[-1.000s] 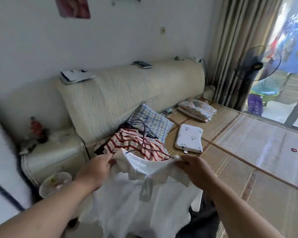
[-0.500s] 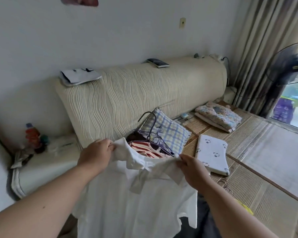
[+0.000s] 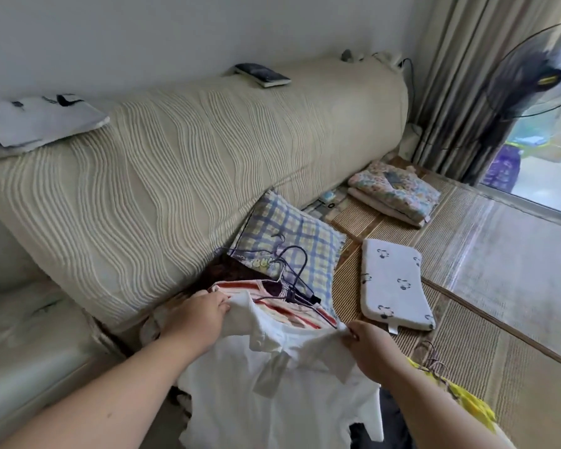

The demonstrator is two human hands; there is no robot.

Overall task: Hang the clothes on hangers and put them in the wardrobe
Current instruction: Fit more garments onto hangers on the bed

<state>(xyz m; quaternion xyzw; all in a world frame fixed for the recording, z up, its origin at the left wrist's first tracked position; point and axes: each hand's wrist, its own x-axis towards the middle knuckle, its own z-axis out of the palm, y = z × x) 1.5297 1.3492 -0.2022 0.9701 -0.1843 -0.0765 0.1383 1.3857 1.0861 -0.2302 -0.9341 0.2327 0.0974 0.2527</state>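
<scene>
A: Holding what?

B: Holding the white shirt (image 3: 282, 393) up by its neckline, stretched between 2 hands, body of it hanging down low in the middle of the view. Gripping 1 shoulder with the left hand (image 3: 195, 314), fingers curled over the cloth. Pinching the other shoulder with the right hand (image 3: 370, 348), thumb and fingertips closed on the fabric.

A: And just behind?

B: Looking over the collar at a striped garment (image 3: 292, 314), red and cream, with dark wire hangers (image 3: 293, 273) lying across it and up onto a blue plaid pillow (image 3: 292, 234).

A: Further out?

B: Seeing that pillow propped against a cream ribbed backrest (image 3: 208, 150), with a dark flat slab (image 3: 262, 74) and a white pad (image 3: 36, 119) on top. To the right, on the woven mat (image 3: 467, 335): a small white printed pillow (image 3: 394, 286), then a folded floral blanket (image 3: 395, 189) near the curtain (image 3: 450, 59) and a standing fan (image 3: 531, 72).
</scene>
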